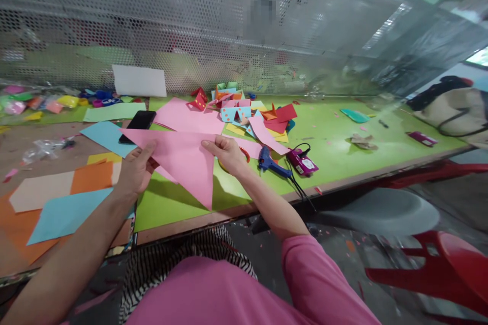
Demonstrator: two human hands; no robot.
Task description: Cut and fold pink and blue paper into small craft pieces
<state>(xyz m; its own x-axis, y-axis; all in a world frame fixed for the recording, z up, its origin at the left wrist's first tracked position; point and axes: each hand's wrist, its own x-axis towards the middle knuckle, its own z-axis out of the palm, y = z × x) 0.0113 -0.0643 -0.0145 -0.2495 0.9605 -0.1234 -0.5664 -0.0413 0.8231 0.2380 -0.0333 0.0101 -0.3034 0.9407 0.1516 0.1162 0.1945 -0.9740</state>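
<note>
Your left hand [143, 167] pinches a pink paper triangle [183, 162] near its left end, and your right hand [219, 150] pinches its far right corner, each with the thumb on top and fingers closed underneath. The paper is above the near part of the green-covered tabletop [160, 208]. Your spaced grips probably stretch its far edge straight, leaving the near point free. The blue glue gun [272, 161] lies to the right, perhaps there for easy reach.

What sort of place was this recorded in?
Probably a paper-craft workspace: both hands hold a pink triangular paper sheet, a blue glue gun lies on the green-covered table, and red polka-dotted folded paper sits behind.
</note>
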